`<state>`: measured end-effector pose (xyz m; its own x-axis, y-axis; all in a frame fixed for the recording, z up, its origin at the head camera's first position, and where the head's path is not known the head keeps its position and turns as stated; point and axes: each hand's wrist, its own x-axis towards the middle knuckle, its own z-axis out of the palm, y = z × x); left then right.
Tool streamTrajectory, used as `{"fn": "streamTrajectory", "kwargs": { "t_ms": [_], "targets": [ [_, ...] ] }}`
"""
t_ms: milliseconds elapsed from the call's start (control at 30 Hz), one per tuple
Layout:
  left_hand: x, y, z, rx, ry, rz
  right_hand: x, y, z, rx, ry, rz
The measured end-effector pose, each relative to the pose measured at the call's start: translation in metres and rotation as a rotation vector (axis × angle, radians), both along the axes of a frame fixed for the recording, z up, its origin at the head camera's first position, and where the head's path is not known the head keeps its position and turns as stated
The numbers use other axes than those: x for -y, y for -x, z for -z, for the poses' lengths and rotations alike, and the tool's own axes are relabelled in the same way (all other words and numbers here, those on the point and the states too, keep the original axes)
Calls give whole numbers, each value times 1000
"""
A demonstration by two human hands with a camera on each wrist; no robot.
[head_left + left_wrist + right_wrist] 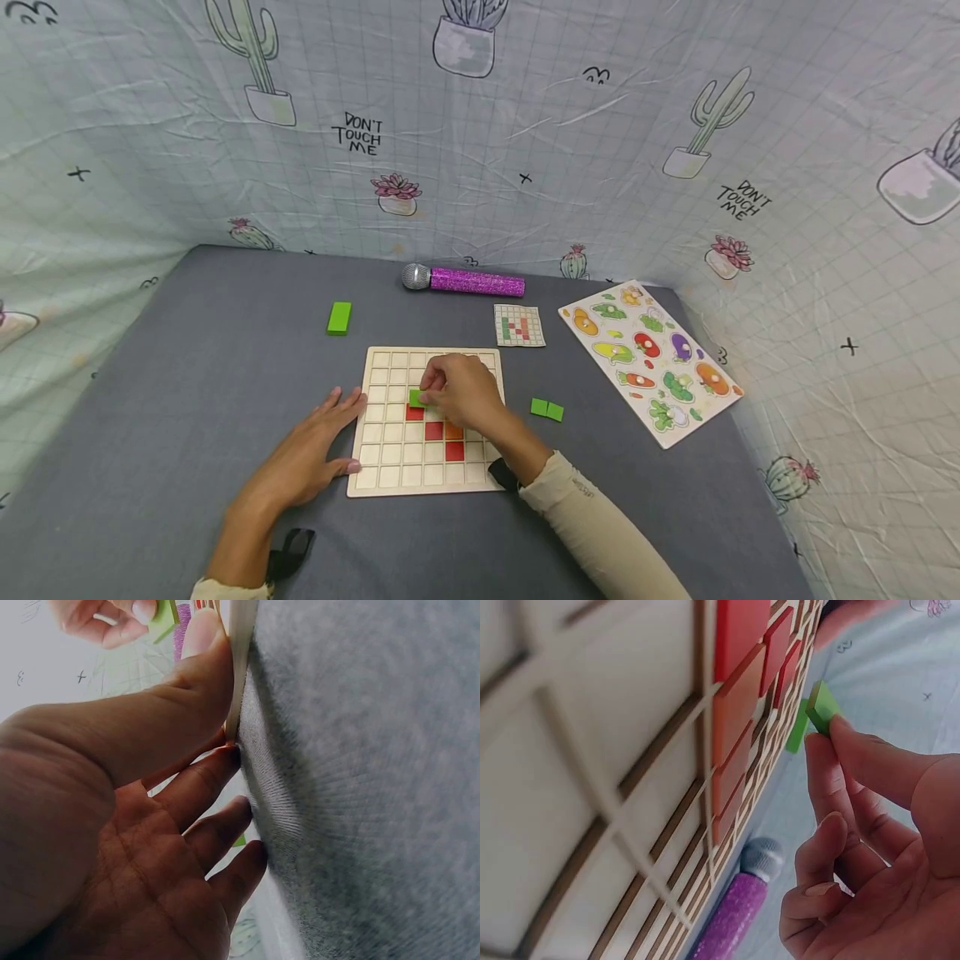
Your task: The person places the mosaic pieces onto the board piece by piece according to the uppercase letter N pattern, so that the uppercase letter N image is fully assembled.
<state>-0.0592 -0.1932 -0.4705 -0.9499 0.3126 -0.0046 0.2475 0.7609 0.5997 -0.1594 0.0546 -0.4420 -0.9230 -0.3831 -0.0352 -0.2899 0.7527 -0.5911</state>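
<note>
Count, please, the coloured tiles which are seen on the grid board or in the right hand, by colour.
Red tiles on the grid board: 3
Orange tiles on the same board: 3
Green tile in the right hand: 1
Total seen: 7

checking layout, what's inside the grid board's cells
Three red tiles and orange tiles show; the right hand, pinching a green tile above, hides part of the board in the head view.

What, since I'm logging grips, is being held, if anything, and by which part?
The right hand pinches a green tile near one end, in its fingertips. The left hand only touches the grid board's left edge.
</note>
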Motion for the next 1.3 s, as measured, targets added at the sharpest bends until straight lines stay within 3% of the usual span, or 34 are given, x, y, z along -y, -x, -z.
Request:
{"fn": "streamTrajectory", "kwargs": {
  "t_ms": [767,967,1300],
  "targets": [
    [0,1,-1,8,-6,-2,41,15,10,-29,-142,-40],
    [1,1,0,5,-15,3,39,15,11,-33,-161,-60],
    [0,1,0,3,-8,0,22,8,9,-34,-97,-129]
  ]
}}
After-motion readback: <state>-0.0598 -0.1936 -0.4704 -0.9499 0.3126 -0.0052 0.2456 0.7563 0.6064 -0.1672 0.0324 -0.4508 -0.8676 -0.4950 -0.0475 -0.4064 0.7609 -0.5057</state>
